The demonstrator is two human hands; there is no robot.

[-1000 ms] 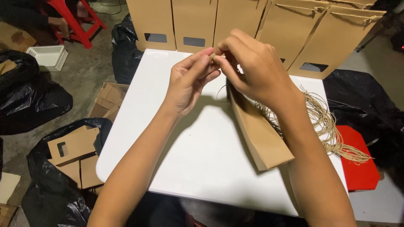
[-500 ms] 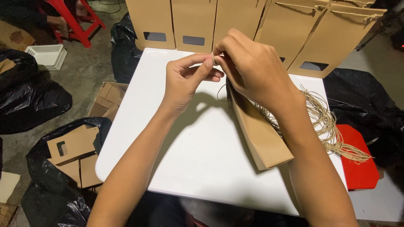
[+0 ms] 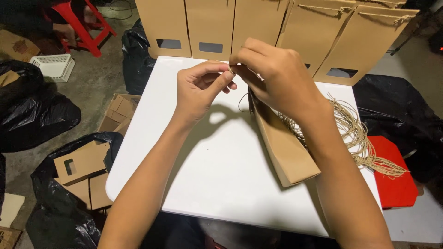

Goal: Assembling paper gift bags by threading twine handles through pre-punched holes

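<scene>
Twine end [image 3: 232, 70] is pinched between left hand [image 3: 199, 90] and right hand [image 3: 277, 78], both closed on it above the brown paper bag [image 3: 282, 145] lying on the white table [image 3: 217, 166]. Since a second ago the hands were drawn slightly left; a knot seems tightened. Loose twine bundle [image 3: 364, 143] lies beside.

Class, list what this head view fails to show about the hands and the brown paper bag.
- Twine end between left hand and right hand: too small; fingers cover it.
- Brown paper bag mouth: behind the right hand.
- Bundle of twine: partly behind the right forearm.
</scene>
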